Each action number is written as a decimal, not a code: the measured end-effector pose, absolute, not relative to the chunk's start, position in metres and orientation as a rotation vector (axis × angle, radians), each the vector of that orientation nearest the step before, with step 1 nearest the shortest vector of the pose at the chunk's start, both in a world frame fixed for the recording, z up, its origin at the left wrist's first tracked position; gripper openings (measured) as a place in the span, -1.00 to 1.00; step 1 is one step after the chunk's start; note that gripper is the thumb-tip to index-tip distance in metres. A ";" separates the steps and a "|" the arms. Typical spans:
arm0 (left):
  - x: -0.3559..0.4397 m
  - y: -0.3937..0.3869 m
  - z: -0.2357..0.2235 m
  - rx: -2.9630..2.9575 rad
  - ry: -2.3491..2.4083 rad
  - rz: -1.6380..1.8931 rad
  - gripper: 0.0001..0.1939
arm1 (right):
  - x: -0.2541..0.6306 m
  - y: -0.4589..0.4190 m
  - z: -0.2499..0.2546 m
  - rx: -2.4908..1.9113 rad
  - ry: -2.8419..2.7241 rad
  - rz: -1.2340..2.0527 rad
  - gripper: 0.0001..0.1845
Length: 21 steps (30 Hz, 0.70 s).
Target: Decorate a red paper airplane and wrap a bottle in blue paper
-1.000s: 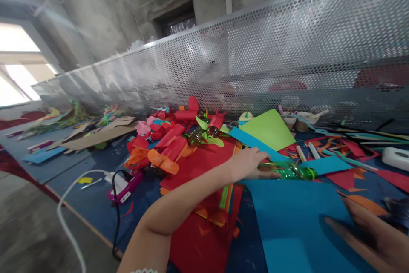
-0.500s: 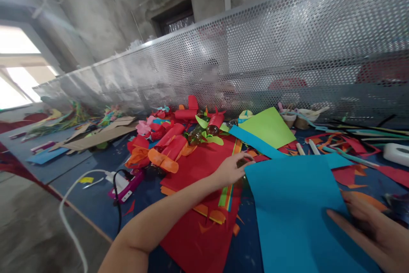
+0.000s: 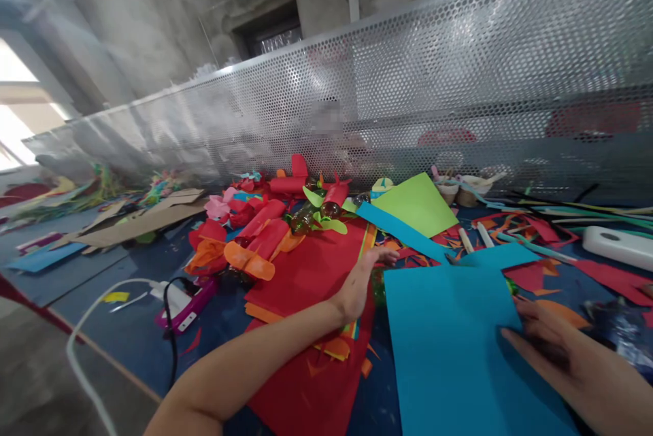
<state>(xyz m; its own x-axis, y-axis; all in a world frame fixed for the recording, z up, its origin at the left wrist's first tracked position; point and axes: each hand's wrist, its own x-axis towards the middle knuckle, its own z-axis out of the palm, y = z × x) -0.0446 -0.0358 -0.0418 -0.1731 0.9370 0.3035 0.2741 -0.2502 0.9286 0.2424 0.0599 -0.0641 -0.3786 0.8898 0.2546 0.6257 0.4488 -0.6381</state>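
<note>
A large blue sheet of paper (image 3: pixel 459 347) is at the front right of the head view. My right hand (image 3: pixel 566 347) pinches its right edge, with the thumb on the face and the fingers at the edge. My left hand (image 3: pixel 360 286) hovers just left of the sheet's upper corner, fingers stretched out and holding nothing I can see. Under the left forearm lie red paper sheets (image 3: pixel 311 266) with orange pieces. A green bottle shows partly between hand and sheet. Blue strips (image 3: pixel 403 232) lie beyond the sheet's top edge.
Red bottle crafts (image 3: pixel 262 225) with paper fins are heaped at centre left. A lime sheet (image 3: pixel 418 205) lies behind. A purple power strip (image 3: pixel 188 307) with cords sits left, near cardboard (image 3: pixel 147 218). A perforated metal screen (image 3: pixel 408 89) borders the table's back.
My left hand has turned and its fingers have straightened near the sheet's upper corner. My right hand still grips the sheet's right edge. The whole view has shifted slightly.
</note>
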 end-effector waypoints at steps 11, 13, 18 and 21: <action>-0.043 -0.040 -0.032 1.764 1.485 1.265 -0.53 | 0.241 0.057 -0.054 -1.054 -2.180 0.909 -0.66; -0.044 -0.038 -0.034 1.765 1.492 1.259 -0.57 | 0.240 0.055 -0.051 -1.036 -2.179 0.891 -0.67; -0.049 -0.036 -0.038 1.722 1.523 1.301 -0.59 | 0.234 0.049 -0.044 -0.958 -2.177 0.888 -0.73; -0.053 -0.034 -0.039 1.702 1.530 1.297 -0.58 | 0.229 0.048 -0.038 -0.970 -2.200 0.833 -0.70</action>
<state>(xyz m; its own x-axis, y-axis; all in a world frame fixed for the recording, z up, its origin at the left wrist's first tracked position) -0.0528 -0.0339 -0.0388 -0.0890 0.9456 0.3128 0.4633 -0.2388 0.8534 0.2294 0.0476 -0.0376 -0.5619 0.7859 0.2582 0.4179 0.5390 -0.7313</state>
